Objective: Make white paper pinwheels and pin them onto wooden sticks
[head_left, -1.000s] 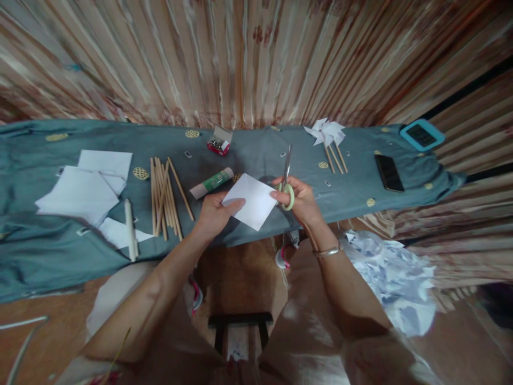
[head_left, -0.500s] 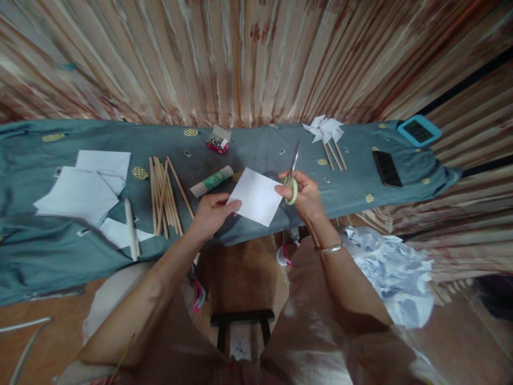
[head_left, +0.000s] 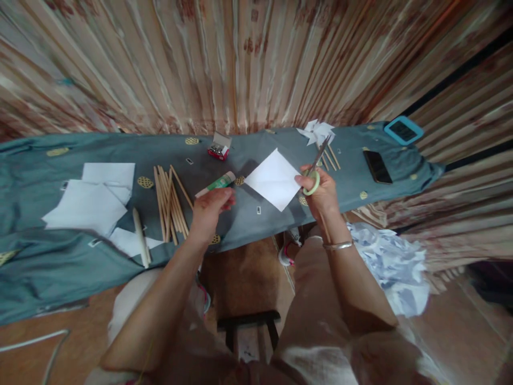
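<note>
Pinches the paper point(head_left: 273, 180), likely light and bendy, by a good corner in the right hand point(head_left: 325, 193) with scissors point(head_left: 319, 156), with the left hand point(head_left: 208, 211) loose and empty.

The desk point(head_left: 244, 230), draped in a grey-green cloth, carries at left overlapping white sheets point(head_left: 86, 206) and a white pen point(head_left: 140, 238) across a paper piece point(head_left: 125, 243); then wooden sticks point(head_left: 172, 206), a green-labelled tube point(head_left: 222, 183), an open red box point(head_left: 218, 152); at right, paper pinwheels point(head_left: 316, 131), a black phone point(head_left: 377, 167), a blue-framed device point(head_left: 403, 130)
</note>
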